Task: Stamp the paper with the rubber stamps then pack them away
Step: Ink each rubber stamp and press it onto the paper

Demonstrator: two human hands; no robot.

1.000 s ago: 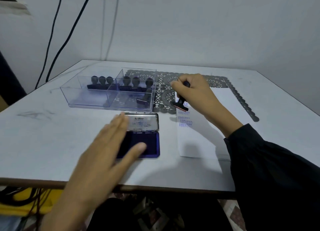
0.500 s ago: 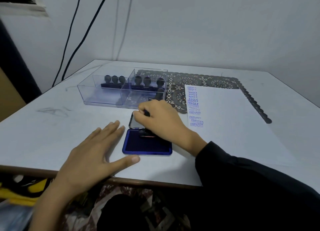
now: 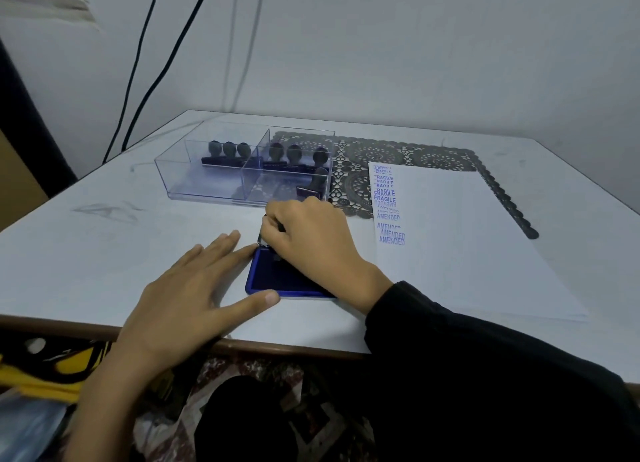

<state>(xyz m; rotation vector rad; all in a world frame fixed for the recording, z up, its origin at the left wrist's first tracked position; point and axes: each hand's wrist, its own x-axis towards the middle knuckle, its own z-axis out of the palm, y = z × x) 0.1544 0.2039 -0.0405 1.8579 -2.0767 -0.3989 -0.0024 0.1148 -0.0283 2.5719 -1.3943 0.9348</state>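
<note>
Since a second before, the right hand (image 3: 311,250) had left the paper (image 3: 485,246) and come over to the ink pad (image 3: 270,281), while the left hand (image 3: 194,288) had slid off the pad to the table (image 3: 104,253) beside it; over the last half second neither had shifted much. The right hand's fingers were curled round a stamp (image 3: 278,226), of which only a dark sliver of handle showed between them; its base was hidden under the hand, down on the pad's deep blue surface. The left hand lay flat with straight, spread fingers, forefinger tip and thumb tip at the pad's left edge.

The pad was a blue tray near the table's front edge, its lid mostly hidden behind the right hand. The paper lay just right of it, a white sheet with blue prints (image 3: 386,201) reading FRAGILE and AMENDED, some overlapping, down its left margin; its far end rested on a dark lace mat (image 3: 398,153). Behind the pad stood a clear box (image 3: 194,187) with compartments, holding dark, knob-handled stamps (image 3: 294,153): three upright in the left part, three in the right, one more nearer the front.
</note>
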